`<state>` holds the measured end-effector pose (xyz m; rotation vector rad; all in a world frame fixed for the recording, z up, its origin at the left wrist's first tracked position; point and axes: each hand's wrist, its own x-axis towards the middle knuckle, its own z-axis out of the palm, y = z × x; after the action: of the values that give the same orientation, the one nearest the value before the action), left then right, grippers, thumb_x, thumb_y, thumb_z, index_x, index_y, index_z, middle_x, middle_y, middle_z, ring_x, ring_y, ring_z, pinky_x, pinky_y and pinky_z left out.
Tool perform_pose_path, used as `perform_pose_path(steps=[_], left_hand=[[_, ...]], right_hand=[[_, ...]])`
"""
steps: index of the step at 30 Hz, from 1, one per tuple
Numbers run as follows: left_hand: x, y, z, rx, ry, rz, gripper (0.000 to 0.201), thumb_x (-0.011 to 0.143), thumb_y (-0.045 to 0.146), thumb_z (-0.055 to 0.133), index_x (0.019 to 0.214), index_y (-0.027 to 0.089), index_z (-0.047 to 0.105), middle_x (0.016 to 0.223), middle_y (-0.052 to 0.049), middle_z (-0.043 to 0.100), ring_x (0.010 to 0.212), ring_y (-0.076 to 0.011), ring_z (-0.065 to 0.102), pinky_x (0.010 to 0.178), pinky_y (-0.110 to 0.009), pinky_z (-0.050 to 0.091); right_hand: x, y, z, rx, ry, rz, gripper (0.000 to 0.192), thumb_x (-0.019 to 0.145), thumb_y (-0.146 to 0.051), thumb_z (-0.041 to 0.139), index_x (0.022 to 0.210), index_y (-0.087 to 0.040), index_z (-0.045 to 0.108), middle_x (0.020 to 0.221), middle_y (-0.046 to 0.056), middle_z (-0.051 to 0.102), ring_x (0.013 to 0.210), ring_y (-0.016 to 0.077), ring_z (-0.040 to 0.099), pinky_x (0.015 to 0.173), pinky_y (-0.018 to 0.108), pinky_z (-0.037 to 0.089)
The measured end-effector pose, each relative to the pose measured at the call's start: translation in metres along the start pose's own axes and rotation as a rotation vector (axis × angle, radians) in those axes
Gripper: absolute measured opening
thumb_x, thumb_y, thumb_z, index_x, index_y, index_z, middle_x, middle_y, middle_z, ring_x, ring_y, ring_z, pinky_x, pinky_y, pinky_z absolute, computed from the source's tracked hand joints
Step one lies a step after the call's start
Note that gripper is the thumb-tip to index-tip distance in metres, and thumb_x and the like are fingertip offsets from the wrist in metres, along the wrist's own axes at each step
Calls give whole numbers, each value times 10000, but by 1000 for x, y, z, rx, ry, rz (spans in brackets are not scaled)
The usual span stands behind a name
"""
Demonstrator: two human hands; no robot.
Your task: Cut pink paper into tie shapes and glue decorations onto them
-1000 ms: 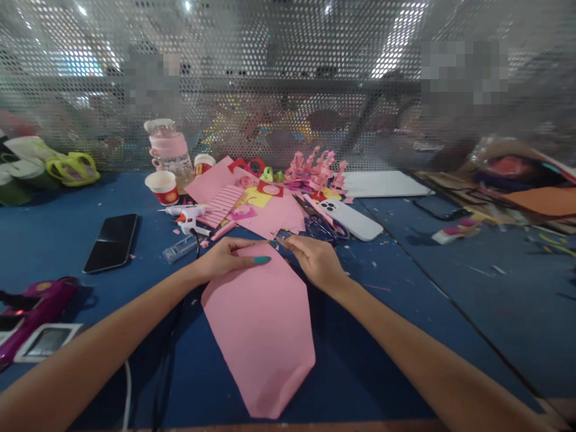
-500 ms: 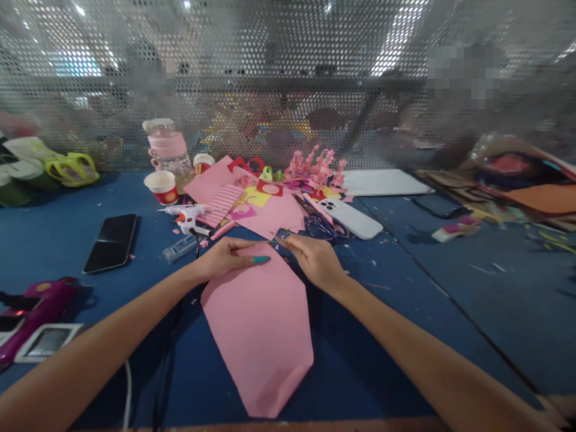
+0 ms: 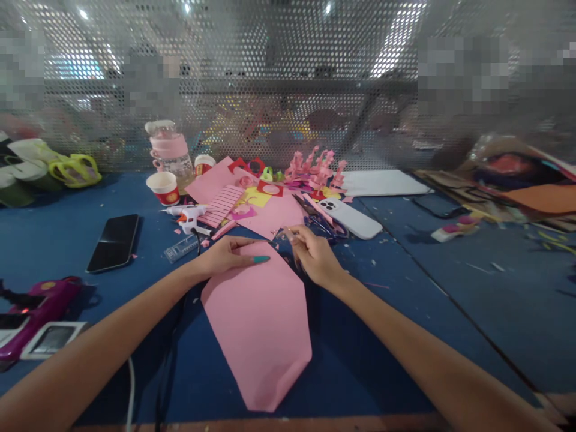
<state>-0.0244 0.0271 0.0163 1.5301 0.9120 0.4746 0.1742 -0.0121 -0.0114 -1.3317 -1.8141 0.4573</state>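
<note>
Left hand (image 3: 225, 257) lies flat, fingers spread on the pink paper sheet (image 3: 258, 327) on the desk (image 3: 405, 312); right hand (image 3: 315, 258) pinches its far corner. Light, floppy, crease-prone: best held by the edges.

Matt pink paper sheet (image 3: 257, 327) lies smooth on a blue, felt-like cloth tabletop (image 3: 450, 282) flecked with paper scraps. A glossy black glass smartphone (image 3: 113, 242) and a white plastic glue gun (image 3: 189, 216) sit before a shiny perforated metal screen (image 3: 288, 78).
</note>
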Motion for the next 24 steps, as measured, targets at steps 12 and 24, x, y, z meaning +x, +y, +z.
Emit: perform_pose_path(steps=[12,24], left_hand=[[1,-1,-1,-77,27,-33,445,552,371,739,939,166,660,922,-34,673,843,-197,625,777,-306,502],[1,-3,-2,-108,30,-12,450,549,356,741,950,169,657,936,-29,677,846,-190,627,787,-304,504]], right_hand=[[4,0,5,664,77,345,626,707,-746,232,882,-185,446,578,21,612,386,123,549,397,239,449],[4,1,7,292,-10,207,469,734,-595,464,505,-186,476,398,-32,467,347,84,428,359,212,318]])
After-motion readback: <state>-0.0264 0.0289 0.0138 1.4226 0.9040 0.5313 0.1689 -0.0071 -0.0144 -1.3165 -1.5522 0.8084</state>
